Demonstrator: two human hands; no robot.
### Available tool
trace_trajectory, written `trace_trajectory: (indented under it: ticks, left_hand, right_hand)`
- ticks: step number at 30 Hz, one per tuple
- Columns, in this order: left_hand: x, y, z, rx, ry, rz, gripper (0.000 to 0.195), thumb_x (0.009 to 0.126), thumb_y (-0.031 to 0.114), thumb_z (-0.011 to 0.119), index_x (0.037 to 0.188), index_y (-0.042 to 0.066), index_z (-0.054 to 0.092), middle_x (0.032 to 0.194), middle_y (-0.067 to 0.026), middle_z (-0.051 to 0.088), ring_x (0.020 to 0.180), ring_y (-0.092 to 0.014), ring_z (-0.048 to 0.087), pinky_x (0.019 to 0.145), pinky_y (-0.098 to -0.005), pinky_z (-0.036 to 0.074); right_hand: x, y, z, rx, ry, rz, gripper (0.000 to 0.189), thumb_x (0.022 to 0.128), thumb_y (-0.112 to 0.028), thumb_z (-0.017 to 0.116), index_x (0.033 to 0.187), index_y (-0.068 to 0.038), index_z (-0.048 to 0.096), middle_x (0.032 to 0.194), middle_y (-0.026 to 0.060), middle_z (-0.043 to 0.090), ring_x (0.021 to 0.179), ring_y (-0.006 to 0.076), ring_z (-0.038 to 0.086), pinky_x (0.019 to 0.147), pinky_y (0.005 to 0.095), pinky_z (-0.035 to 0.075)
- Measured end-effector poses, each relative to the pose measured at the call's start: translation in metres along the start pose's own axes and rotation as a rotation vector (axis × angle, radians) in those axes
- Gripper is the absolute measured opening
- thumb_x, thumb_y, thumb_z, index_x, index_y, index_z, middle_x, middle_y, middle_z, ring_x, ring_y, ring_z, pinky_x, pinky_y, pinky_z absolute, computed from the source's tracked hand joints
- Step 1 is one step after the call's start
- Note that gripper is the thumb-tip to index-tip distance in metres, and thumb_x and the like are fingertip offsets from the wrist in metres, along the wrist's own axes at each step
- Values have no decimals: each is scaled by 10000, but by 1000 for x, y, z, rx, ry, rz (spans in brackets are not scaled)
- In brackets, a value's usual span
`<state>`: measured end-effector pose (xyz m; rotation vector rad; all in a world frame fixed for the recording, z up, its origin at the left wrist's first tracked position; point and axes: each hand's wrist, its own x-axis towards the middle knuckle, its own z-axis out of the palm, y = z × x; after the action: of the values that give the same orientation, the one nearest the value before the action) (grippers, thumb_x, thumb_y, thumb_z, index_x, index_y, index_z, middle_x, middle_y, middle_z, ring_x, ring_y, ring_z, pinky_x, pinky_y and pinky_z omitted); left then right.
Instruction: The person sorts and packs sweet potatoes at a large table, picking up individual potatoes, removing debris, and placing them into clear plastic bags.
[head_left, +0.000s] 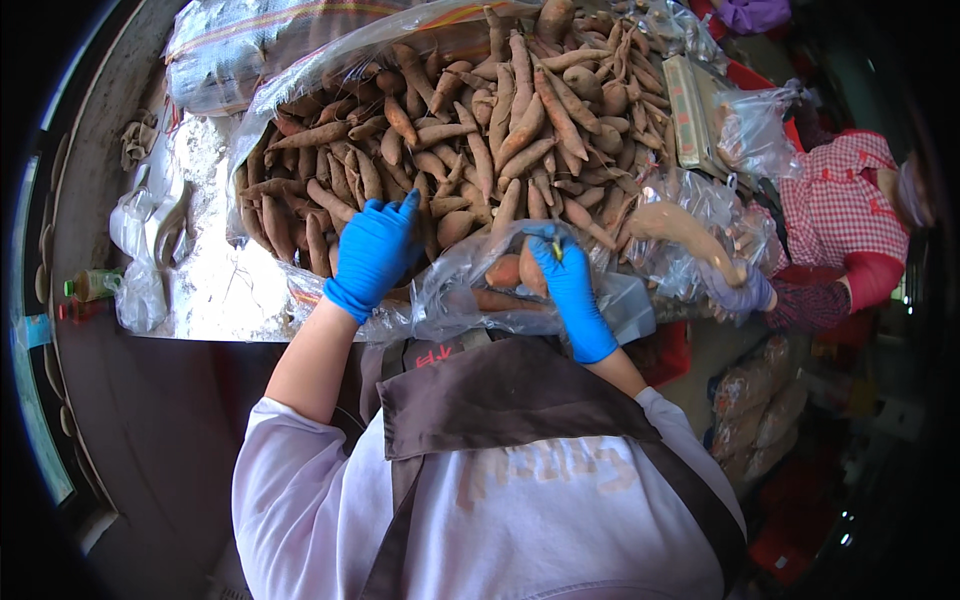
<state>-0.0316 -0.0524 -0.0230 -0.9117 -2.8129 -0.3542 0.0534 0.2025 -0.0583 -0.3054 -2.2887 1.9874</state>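
My left hand (376, 253), in a blue glove, lies over the near side of a heap of sweet potatoes (450, 135). Its index finger points away from the other fingers, and I see nothing held in it; the palm side is hidden. My right hand (566, 281), gloved in blue too, has thumb and fingers closed around a small yellow-green object (557, 252), perhaps a tool handle. Beside those fingers is a rounded sweet potato (531, 271). Beneath the hand spreads a clear plastic bag (442, 294) with several sweet potatoes in it.
At right, a co-worker's gloved hand (731, 289) grips a large curved tuber (679, 229) near plastic bags. A scale (688, 112) stands behind. A woven sack (225, 75) lies far left. Plastic bags (142, 255) and a green-capped bottle (91, 286) are at the left edge.
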Motion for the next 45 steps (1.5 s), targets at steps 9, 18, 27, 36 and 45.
trace_trajectory:
  ticks: [9, 18, 27, 36, 45]
  left_hand:
    - [-2, -14, 3, -535, 122, -136, 336, 720, 89, 673, 1017, 18, 532, 821, -127, 552, 766, -231, 573, 687, -345, 478]
    - [1, 11, -33, -1934, -23, -644, 375, 806, 250, 668, 1051, -2, 538, 877, -80, 615, 716, -144, 605, 588, -230, 486]
    - [-2, 35, -51, -1790, 23, -716, 467, 770, 310, 700, 1075, -11, 550, 990, -80, 627, 791, -109, 607, 621, -202, 484]
    - [30, 60, -46, -1774, 155, -229, 558, 744, 55, 691, 1235, 8, 431, 1244, -88, 478, 1176, -181, 434, 1019, -315, 318]
    - [29, 75, -27, -2108, 48, -348, 548, 820, 130, 634, 1299, 8, 398, 1327, -85, 437, 1214, -180, 409, 1032, -312, 311]
  right_hand:
    - [-28, -32, 5, -378, -180, -207, 367, 774, -71, 651, 1126, -24, 560, 1054, 132, 595, 971, 248, 578, 840, 329, 454]
    - [10, -92, 13, -258, -216, -462, 368, 720, 117, 461, 1013, -69, 584, 852, 110, 585, 775, 257, 611, 670, 296, 476]
    - [39, -79, 44, -762, -106, -444, 151, 745, -80, 570, 895, -69, 580, 842, 161, 607, 721, 359, 588, 627, 414, 482]
    - [25, -109, 42, 205, -333, -29, 401, 870, -147, 598, 1238, -30, 491, 1120, 42, 576, 1006, 106, 522, 868, 243, 427]
    - [18, -91, 44, -184, -40, -465, 398, 809, -82, 638, 1175, -21, 495, 1090, 119, 581, 1014, 206, 563, 879, 306, 439]
